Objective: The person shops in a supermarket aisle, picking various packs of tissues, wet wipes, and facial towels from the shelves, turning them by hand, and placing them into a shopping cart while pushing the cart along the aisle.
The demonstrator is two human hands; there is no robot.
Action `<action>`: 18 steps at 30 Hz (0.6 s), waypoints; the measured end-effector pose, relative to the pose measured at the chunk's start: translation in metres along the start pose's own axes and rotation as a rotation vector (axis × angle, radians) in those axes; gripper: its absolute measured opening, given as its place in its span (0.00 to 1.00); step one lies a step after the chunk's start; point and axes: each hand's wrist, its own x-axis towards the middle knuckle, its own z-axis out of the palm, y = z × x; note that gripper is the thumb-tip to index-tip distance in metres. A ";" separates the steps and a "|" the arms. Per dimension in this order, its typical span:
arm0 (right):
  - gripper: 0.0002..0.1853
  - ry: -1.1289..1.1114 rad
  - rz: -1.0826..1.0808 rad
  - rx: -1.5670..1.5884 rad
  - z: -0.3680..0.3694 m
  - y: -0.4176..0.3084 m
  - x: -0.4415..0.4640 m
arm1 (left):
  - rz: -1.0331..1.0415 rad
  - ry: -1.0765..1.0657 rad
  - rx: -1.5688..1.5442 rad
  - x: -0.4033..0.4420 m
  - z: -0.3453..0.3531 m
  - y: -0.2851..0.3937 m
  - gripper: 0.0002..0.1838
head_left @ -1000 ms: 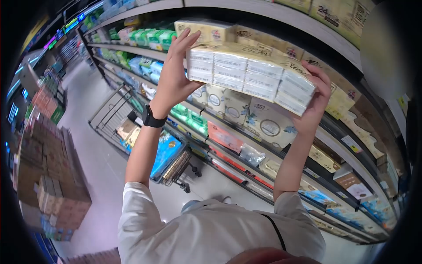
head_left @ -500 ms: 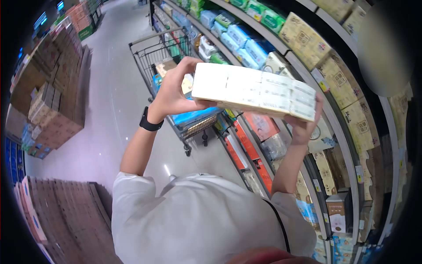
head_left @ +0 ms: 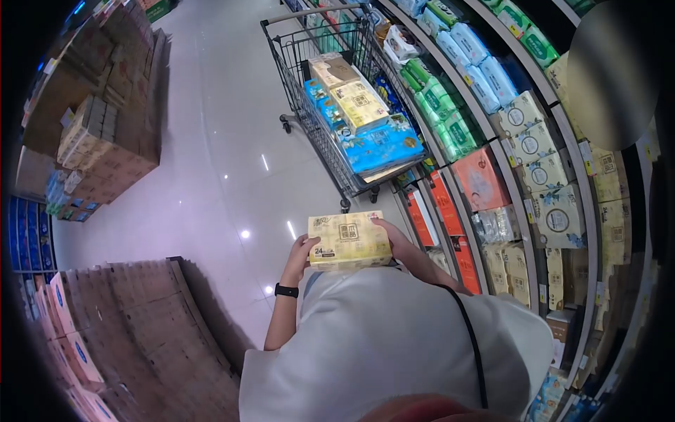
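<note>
1. Partly closed, the left grip (head_left: 302,253) is clasping the yellow pack (head_left: 349,235) at nine o'clock, the right grip (head_left: 394,238) at three.
2. A loaded cart (head_left: 295,84) is standing beyond it, at twelve.
3. Stocked shelves (head_left: 498,153) are rising at two.

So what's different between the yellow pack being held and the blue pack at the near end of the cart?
The yellow pack is held in front of the white shirt, while the blue pack lies in the cart. The yellow pack has a square mark mid-top; the blue pack shows a round, brownish mark near one side. Both have printed wrapping.
</note>
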 end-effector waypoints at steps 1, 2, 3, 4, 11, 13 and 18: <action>0.25 0.028 0.007 -0.094 0.013 -0.010 0.002 | 0.006 0.022 0.024 -0.001 -0.003 -0.002 0.31; 0.24 0.053 0.012 -0.189 0.020 -0.020 0.010 | -0.009 0.030 0.033 0.001 -0.005 -0.001 0.31; 0.24 0.051 0.024 -0.171 0.023 -0.028 0.021 | 0.018 0.032 -0.011 0.004 -0.005 0.001 0.30; 0.24 0.054 0.002 -0.208 0.025 -0.035 0.033 | 0.048 0.033 -0.055 0.008 -0.005 0.004 0.30; 0.25 0.005 -0.157 -0.072 0.017 -0.097 0.097 | 0.171 0.024 0.097 0.069 0.020 0.079 0.34; 0.24 0.099 -0.324 -0.208 0.010 -0.133 0.107 | 0.172 -0.060 0.251 0.102 0.032 0.109 0.42; 0.28 0.380 -0.477 -0.615 -0.043 -0.228 0.136 | 0.100 -0.275 0.419 0.181 0.098 0.166 0.39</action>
